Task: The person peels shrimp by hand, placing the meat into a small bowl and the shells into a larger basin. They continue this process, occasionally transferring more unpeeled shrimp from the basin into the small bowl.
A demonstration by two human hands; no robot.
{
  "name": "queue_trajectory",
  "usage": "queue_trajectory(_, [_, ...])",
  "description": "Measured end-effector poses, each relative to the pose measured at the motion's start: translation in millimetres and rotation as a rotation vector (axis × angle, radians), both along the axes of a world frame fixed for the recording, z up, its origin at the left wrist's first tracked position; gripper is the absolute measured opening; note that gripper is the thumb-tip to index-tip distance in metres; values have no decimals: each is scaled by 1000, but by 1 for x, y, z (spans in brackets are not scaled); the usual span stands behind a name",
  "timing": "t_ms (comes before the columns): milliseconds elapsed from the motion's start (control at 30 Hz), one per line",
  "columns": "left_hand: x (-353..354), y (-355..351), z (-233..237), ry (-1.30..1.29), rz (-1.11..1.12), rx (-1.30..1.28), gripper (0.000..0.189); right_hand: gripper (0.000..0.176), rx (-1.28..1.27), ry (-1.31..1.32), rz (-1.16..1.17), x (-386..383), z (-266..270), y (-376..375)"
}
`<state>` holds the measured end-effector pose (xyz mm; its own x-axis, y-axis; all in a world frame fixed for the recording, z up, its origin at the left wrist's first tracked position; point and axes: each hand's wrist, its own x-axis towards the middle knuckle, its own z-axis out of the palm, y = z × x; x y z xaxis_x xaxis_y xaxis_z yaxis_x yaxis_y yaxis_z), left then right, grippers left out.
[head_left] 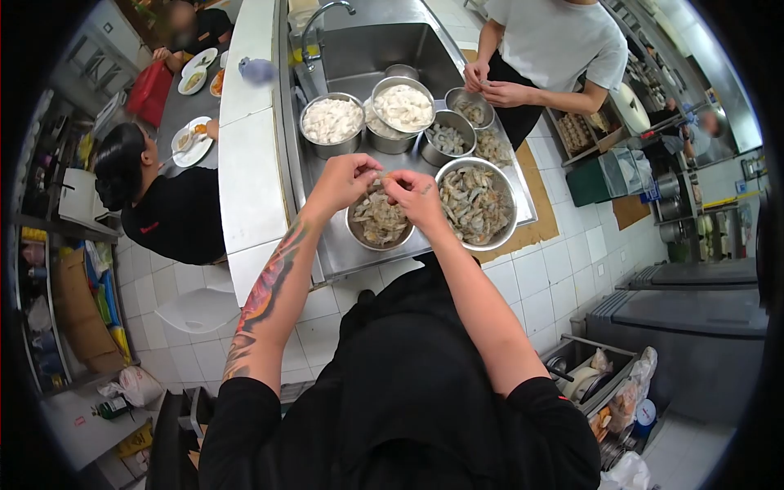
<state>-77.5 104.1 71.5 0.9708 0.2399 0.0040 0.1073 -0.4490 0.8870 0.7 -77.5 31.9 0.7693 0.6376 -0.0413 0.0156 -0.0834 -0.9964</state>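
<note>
Can't make out any actual words here tbh. Couple of tiny red marks on the black shirts point(392, 392), but they're too small to read.

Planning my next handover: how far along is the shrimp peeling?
Partway, it seems. Done-looking: pale, shell-free pieces heaped in bowls by the sink. In hand: the left hand and right hand pinch what looks like a single shrimp. Left to do: shell-on-looking shrimp nearly fill the large bowl. I can't tell whether the bowl below the hands holds shells or shrimp.
</note>
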Motion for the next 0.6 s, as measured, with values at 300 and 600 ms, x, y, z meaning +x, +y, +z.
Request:
queue_trajectory(300, [-1, 9, -17, 53, -5, 180, 23, 33, -222, -579, -41, 0, -56, -7])
queue_trajectory(600, [2, -2, -11, 83, 63, -3, 21, 25, -187, -384, -70, -14, -8, 17])
